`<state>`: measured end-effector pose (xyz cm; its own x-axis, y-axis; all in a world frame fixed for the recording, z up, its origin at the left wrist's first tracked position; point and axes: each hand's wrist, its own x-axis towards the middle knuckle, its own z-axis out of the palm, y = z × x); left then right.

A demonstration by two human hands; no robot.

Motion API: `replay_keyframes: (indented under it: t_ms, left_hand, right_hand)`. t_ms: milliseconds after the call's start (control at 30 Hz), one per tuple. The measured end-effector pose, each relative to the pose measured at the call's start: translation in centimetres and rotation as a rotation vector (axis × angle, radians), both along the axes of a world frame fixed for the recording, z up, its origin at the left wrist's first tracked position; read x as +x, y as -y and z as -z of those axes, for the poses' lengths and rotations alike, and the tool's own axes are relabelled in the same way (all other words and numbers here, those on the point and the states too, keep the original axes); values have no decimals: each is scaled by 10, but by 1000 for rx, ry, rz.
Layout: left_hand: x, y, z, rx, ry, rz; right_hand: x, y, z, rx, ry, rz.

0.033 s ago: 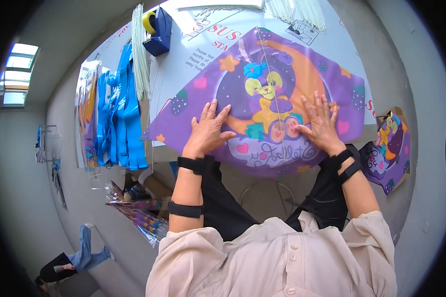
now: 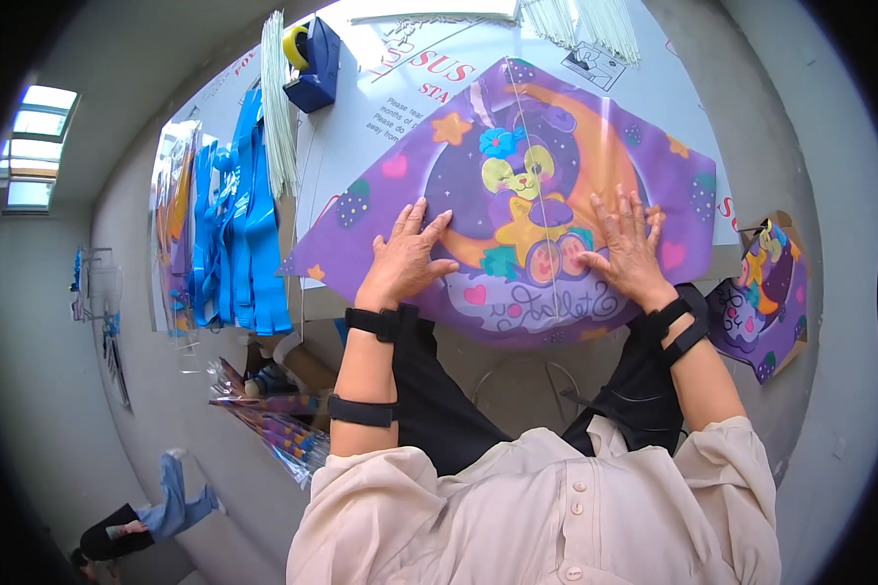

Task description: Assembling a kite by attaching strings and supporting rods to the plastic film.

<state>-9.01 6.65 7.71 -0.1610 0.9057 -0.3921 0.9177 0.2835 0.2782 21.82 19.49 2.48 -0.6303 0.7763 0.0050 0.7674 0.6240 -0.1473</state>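
Note:
A purple diamond-shaped kite sheet [image 2: 478, 166] with a cartoon bear and an orange moon lies flat on a white table [image 2: 361, 146]. A thin pale rod [image 2: 546, 195] runs down its middle. My left hand [image 2: 405, 258] rests flat on the sheet's lower left part, fingers spread. On the lower right part, beside the bear's feet, my right hand [image 2: 629, 244] lies flat with fingers spread too. Neither hand grips anything. Black bands circle both wrists.
A blue tape dispenser [image 2: 312, 54] and a bundle of white rods [image 2: 275, 107] sit at the table's left. Blue strips [image 2: 239, 234] hang off its left edge. Another purple kite [image 2: 766, 292] lies at the right. Colourful packs [image 2: 273, 419] are below. A person's legs [image 2: 146, 517] show lower left.

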Motion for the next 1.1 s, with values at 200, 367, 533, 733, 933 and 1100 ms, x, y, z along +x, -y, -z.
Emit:
replay_keyframes:
  t_ms: [200, 367, 533, 733, 933, 1100]
  left_hand:
    - [-15, 14, -7, -131, -94, -16]
    - [42, -15, 7, 404, -114, -22]
    - [68, -27, 21, 164, -50, 78]
    - [64, -14, 22, 158, -80, 71]
    - [68, -13, 18, 167, -47, 26]
    - [69, -16, 14, 112, -27, -5]
  right_hand:
    - [-30, 49, 8, -94, -48, 16]
    - [-57, 66, -2, -92, -152, -31]
    - [-29, -29, -26, 94, -358, 184]
    - [56, -114, -40, -301, -63, 442]
    - [106, -157, -46, -252, 165, 453]
    - [55, -231, -20, -120, -400, 368]
